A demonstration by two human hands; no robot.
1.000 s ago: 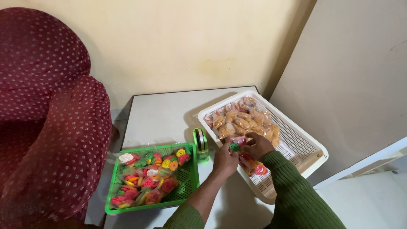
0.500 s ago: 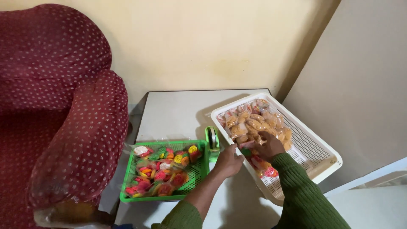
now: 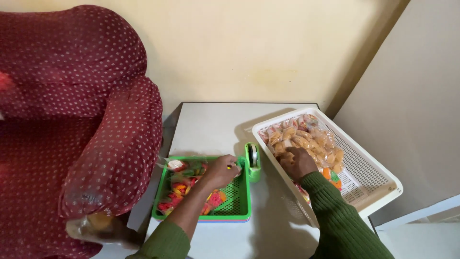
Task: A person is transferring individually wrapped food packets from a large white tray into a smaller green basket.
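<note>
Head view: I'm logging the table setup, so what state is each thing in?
Green tray: flat on table, partly filled with colourful wrapped snacks.
White basket: on table, golden packets at its far end.
Tape dispenser: upright between the two.
Left hand: over green tray, grip unclear.
Right hand: on basket packets, grip unclear.

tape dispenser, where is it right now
In the head view the green tape dispenser stands on the table between the green tray and the white basket, just right of the left hand.
</note>
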